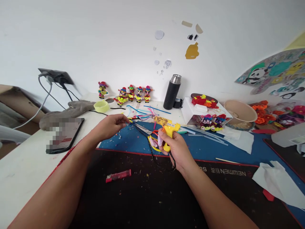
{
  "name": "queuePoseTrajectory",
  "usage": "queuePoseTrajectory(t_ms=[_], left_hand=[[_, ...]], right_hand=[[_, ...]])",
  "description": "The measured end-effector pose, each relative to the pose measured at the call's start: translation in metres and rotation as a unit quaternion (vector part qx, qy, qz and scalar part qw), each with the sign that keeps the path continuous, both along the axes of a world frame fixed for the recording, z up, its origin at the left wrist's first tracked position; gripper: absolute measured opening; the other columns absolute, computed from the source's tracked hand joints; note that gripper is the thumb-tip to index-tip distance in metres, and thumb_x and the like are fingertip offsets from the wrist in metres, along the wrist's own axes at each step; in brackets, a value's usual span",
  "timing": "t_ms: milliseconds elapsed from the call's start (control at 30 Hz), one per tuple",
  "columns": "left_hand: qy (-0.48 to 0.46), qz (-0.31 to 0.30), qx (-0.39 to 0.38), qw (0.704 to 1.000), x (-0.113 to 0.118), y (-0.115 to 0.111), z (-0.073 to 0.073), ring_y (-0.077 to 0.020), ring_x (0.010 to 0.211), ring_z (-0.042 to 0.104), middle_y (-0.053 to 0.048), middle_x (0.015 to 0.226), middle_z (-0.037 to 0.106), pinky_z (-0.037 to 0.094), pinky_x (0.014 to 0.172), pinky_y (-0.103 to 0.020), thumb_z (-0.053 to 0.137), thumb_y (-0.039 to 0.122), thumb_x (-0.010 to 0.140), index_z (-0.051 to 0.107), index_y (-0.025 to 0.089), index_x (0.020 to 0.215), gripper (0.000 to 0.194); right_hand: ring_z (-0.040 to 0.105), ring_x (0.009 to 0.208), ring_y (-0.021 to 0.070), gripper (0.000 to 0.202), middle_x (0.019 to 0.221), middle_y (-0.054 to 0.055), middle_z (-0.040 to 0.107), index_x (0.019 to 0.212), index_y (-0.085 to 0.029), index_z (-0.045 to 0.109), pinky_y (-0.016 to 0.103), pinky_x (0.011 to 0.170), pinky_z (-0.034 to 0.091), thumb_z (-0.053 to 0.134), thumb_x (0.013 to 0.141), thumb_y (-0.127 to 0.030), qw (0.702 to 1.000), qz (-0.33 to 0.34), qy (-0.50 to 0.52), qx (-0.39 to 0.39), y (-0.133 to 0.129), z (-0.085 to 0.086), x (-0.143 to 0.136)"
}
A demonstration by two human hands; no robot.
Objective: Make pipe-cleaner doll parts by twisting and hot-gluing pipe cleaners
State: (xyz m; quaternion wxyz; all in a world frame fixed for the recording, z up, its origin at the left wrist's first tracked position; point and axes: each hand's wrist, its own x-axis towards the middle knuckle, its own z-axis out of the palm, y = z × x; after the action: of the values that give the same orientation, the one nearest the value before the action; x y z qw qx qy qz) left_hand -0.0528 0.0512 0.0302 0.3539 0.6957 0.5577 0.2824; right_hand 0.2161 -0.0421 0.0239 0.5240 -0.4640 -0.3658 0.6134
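Note:
My right hand (pixel 175 144) is wrapped round a yellow glue gun (pixel 172 128), its nozzle pointing left. The fingers of my left hand (pixel 114 124) are pinched together above the blue mat (pixel 114 141); something small and yellow shows at the fingertips, too small to name. Between my hands lie scissors (pixel 144 129) with yellow handles, blades towards my left hand. Behind them are colourful pipe cleaners (pixel 143 111). A dark cable hangs beside my right hand.
Several small dolls (pixel 131 93) and a black thermos (pixel 172 92) stand along the wall. A phone (pixel 65 135) lies left, a red lighter (pixel 118 175) on the black mat (pixel 133 200). At right are a white box (pixel 190 113), a bowl (pixel 240 111) and tissue (pixel 278 181).

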Motion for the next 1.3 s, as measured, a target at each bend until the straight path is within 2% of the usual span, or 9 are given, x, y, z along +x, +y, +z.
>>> queuePoseTrajectory(t_ms=[167,300,533,767,867,933,1100,1200,1300], left_hand=[[0.139,0.032,0.009,0.990,-0.003,0.001,0.006,-0.0213,0.062,0.062,-0.001,0.066,0.069,0.044,0.059,-0.029,0.058,0.032,0.078,0.079,0.022,0.091,0.026],[0.113,0.027,-0.056,0.992,-0.002,0.001,0.006,-0.0195,0.051,0.063,0.001,0.061,0.065,0.045,0.051,-0.029,0.057,0.029,0.077,0.072,0.020,0.089,0.021],[0.108,0.012,-0.092,0.990,-0.001,-0.002,0.010,-0.0193,0.050,0.065,-0.002,0.066,0.071,0.047,0.050,-0.028,0.068,0.045,0.080,0.064,0.020,0.077,0.025],[0.251,0.020,0.036,0.967,-0.004,0.000,0.011,-0.0195,0.054,0.053,-0.001,0.053,0.056,0.031,0.054,-0.031,0.056,0.054,0.091,0.054,0.023,0.059,0.045],[0.255,-0.023,0.035,0.966,-0.010,0.004,0.005,-0.0217,0.065,0.059,-0.003,0.070,0.067,0.036,0.060,-0.031,0.063,0.043,0.085,0.070,0.023,0.077,0.023],[0.246,-0.024,0.047,0.968,-0.012,0.005,0.002,-0.0231,0.074,0.063,-0.004,0.086,0.072,0.040,0.065,-0.031,0.069,0.036,0.078,0.076,0.023,0.099,0.025],[0.088,-0.002,0.042,0.995,0.014,-0.007,0.005,-0.0232,0.080,0.064,-0.006,0.090,0.073,0.046,0.070,-0.032,0.064,0.054,0.089,0.074,0.020,0.104,0.039],[-0.072,-0.120,-0.090,0.986,0.043,-0.025,0.004,-0.0188,0.071,0.063,-0.005,0.086,0.073,0.051,0.068,-0.031,0.064,0.060,0.092,0.069,0.019,0.097,0.042],[-0.191,-0.218,-0.212,0.933,0.067,-0.041,0.001,-0.0187,0.075,0.069,-0.008,0.093,0.076,0.056,0.071,-0.032,0.068,0.061,0.092,0.069,0.017,0.097,0.045]], right_hand=[[0.053,0.050,0.0119,0.046,0.062,-0.001,0.063,0.093,-0.017,0.071,0.020,0.039,0.032,0.089,0.075,-0.055,1.000,0.002,0.002,0.006,0.001,-0.005,0.000],[0.054,0.050,0.0120,0.045,0.061,-0.001,0.062,0.093,-0.017,0.071,0.020,0.038,0.032,0.090,0.074,-0.053,1.000,0.005,0.003,0.002,0.001,-0.005,0.000],[0.055,0.049,0.0118,0.045,0.061,-0.001,0.063,0.093,-0.017,0.070,0.019,0.038,0.033,0.090,0.074,-0.053,1.000,0.006,0.009,-0.002,0.000,-0.002,0.000],[0.056,0.050,0.0123,0.047,0.061,-0.001,0.063,0.092,-0.017,0.070,0.019,0.038,0.034,0.089,0.075,-0.056,1.000,0.012,0.003,-0.005,0.000,-0.003,0.000],[0.056,0.050,0.0122,0.047,0.062,-0.001,0.064,0.091,-0.017,0.070,0.020,0.038,0.035,0.089,0.075,-0.057,1.000,0.013,0.003,-0.001,-0.001,-0.004,0.000],[0.056,0.050,0.0122,0.046,0.062,-0.001,0.064,0.091,-0.017,0.071,0.020,0.039,0.035,0.089,0.075,-0.056,1.000,0.013,0.001,0.000,-0.001,-0.005,0.000],[0.056,0.050,0.0122,0.043,0.062,0.000,0.065,0.092,-0.017,0.071,0.020,0.039,0.034,0.088,0.077,-0.054,1.000,0.017,-0.007,0.004,-0.002,-0.003,-0.001],[0.055,0.049,0.0120,0.043,0.062,0.000,0.065,0.093,-0.017,0.071,0.020,0.038,0.034,0.088,0.077,-0.054,1.000,0.017,-0.008,0.005,-0.002,-0.002,-0.002],[0.055,0.049,0.0120,0.043,0.062,-0.001,0.064,0.094,-0.018,0.071,0.020,0.039,0.035,0.087,0.078,-0.055,1.000,0.016,-0.006,0.014,-0.002,-0.002,-0.002]])
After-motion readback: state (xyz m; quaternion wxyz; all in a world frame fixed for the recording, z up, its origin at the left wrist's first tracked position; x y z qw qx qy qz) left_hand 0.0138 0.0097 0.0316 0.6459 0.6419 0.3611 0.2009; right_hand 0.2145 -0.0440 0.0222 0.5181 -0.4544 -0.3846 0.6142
